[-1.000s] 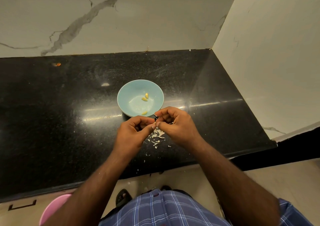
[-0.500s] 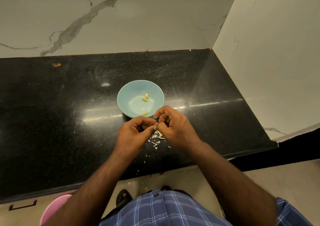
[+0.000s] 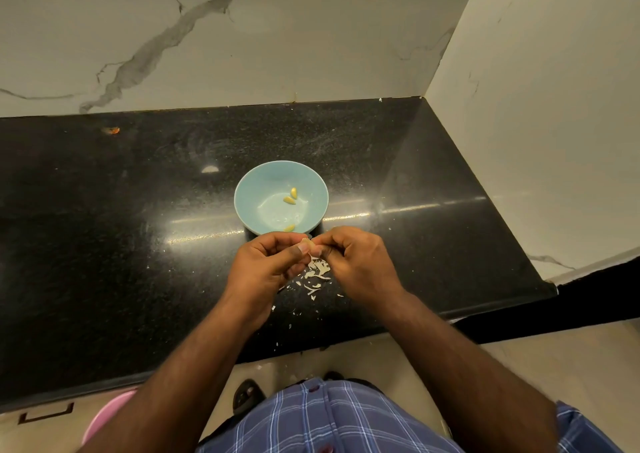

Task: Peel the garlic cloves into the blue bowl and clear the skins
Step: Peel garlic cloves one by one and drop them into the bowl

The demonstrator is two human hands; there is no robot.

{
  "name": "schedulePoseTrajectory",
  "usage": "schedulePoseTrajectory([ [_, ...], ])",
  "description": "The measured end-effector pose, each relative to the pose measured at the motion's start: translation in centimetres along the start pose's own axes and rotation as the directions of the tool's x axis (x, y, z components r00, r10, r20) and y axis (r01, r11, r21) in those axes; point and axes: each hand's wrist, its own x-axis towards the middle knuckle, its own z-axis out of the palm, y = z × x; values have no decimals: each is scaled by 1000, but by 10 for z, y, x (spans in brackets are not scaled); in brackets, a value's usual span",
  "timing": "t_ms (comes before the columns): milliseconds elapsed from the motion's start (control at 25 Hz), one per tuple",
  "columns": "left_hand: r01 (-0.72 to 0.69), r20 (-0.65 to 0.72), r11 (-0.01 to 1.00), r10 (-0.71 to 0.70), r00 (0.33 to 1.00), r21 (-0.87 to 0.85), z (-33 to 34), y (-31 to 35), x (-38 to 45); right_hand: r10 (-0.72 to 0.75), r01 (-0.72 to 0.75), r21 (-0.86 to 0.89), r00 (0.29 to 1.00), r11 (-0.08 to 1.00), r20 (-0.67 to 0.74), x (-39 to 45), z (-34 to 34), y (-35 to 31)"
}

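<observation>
A blue bowl point(image 3: 249, 189) stands on the black counter with three peeled yellow garlic cloves point(image 3: 290, 200) inside. Just in front of the bowl, my left hand point(image 3: 266, 265) and my right hand point(image 3: 356, 262) meet, both pinching one garlic clove point(image 3: 307, 244) between thumbs and fingertips. Most of the clove is hidden by my fingers. White garlic skins point(image 3: 317, 274) lie scattered on the counter under and in front of my hands.
The black granite counter point(image 3: 104, 227) ends at a marble wall behind and on the right. Its front edge runs below my forearms. A small orange scrap point(image 3: 113, 129) lies at the back left. A pink tub point(image 3: 104, 414) sits on the floor at lower left.
My hands have drawn slightly apart and the pale clove tip now shows between the fingertips. More skin flakes are visible on the counter beneath them.
</observation>
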Motion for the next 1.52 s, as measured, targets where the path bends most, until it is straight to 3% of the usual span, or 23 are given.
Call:
schedulePoseTrajectory([
  [320, -46, 31, 998, 44, 999, 52, -1, -2, 3, 222, -246, 212, 966, 946, 129, 0, 0, -6],
  [480, -132, 49, 981, 126, 991, 146, -3, -5, 2, 365, -460, 449, 887, 766, 284, 6, -2, -10],
  [640, -208, 47, 956, 202, 978, 208, -3, -4, 0, 437, -581, 507, 814, 637, 383, 8, -3, -10],
  [720, -233, 38, 939, 231, 972, 254, -4, -6, 0, 433, -553, 460, 832, 695, 346, 8, -2, -9],
  [800, -242, 28, 924, 244, 969, 297, -5, -8, 1, 367, -424, 370, 905, 827, 216, 8, -2, -8],
  [880, -234, 7, 914, 246, 969, 332, -5, -8, 2, 256, -277, 364, 961, 889, 107, 9, -5, -7],
  [960, -229, -16, 905, 251, 968, 358, -5, -7, 2, 220, -235, 415, 972, 879, 85, 11, -6, -6],
  [1280, -223, 18, 877, 239, 971, 426, -5, -4, 0, 251, -322, 506, 946, 800, 206, 16, -7, -2],
  [1520, -208, 25, 900, 215, 976, 383, -5, -5, -1, 181, -244, 408, 965, 880, 188, 14, -7, -2],
])
